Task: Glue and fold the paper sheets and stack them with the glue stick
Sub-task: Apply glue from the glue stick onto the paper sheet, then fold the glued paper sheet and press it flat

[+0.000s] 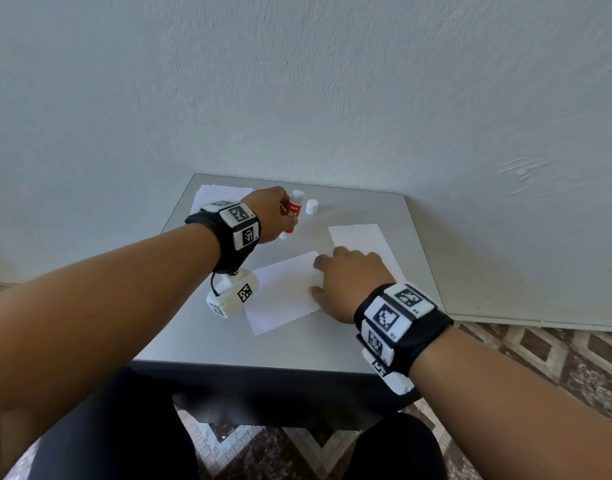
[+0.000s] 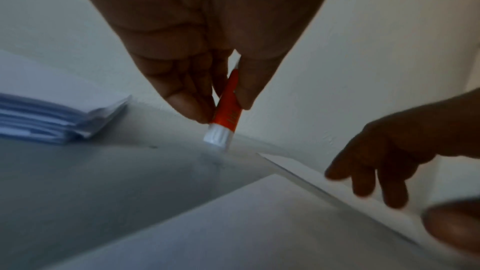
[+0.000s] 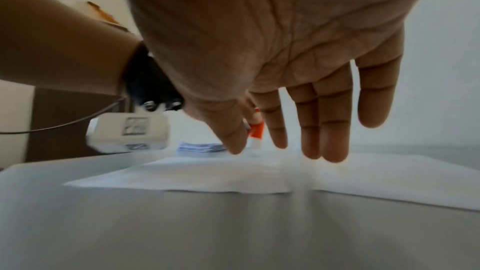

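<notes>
My left hand [image 1: 280,216] pinches a red glue stick [image 1: 293,211] near the back of the grey table [image 1: 228,348]. It holds the stick nearly upright. In the left wrist view the stick's ridged white base [image 2: 217,134] points down, just above the tabletop. Its white cap [image 1: 312,206] stands apart, just right of the stick. A white paper sheet [image 1: 280,296] lies at the table's middle. My right hand [image 1: 332,275] is spread, fingers straight, on that sheet's right edge. A second sheet [image 1: 360,240] lies behind it, partly under the hand.
A stack of folded sheets [image 1: 214,195] sits at the back left corner, also visible as the stack [image 2: 52,120] in the left wrist view. The table stands against a pale wall [image 1: 332,98]. Patterned floor [image 1: 557,358] shows beyond the table's right and front edges.
</notes>
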